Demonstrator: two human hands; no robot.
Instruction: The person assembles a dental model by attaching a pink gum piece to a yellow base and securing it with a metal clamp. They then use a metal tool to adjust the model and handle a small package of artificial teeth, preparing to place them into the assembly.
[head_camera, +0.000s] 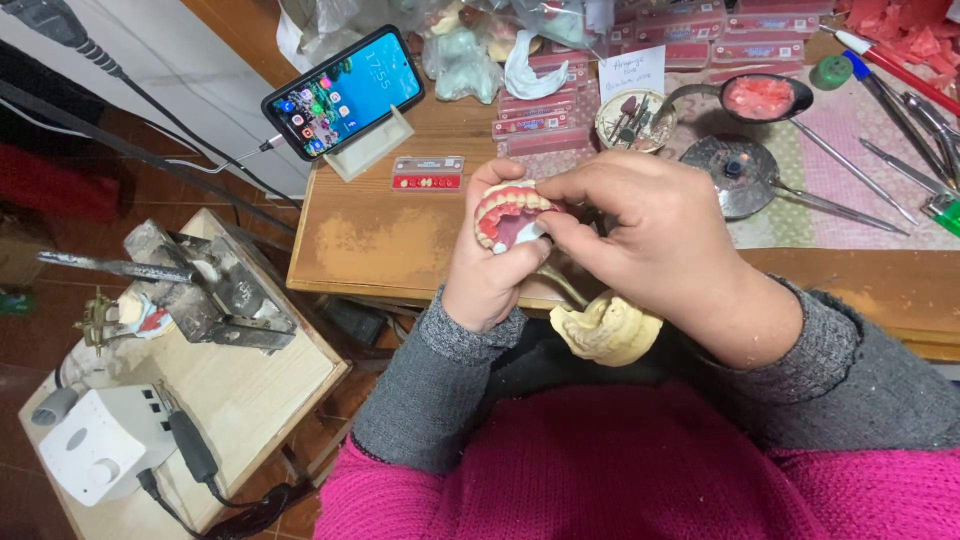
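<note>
Left hand (487, 268) cups denture (508, 212) teeth-up, steadying it; right hand (655, 240) fingers pinch its edge. Cast (605, 328) below.

The scene is evenly bright, with soft light that seems to come from above. The hands (600, 240) throw only a weak shadow on the desk (380, 250). The phone screen (345, 90) glows strongly, and the metal ladle (735, 175) shows small glare. The middle is sharp. The floor at the left edge is dimmer, and lines bend a little near the corners.
</note>
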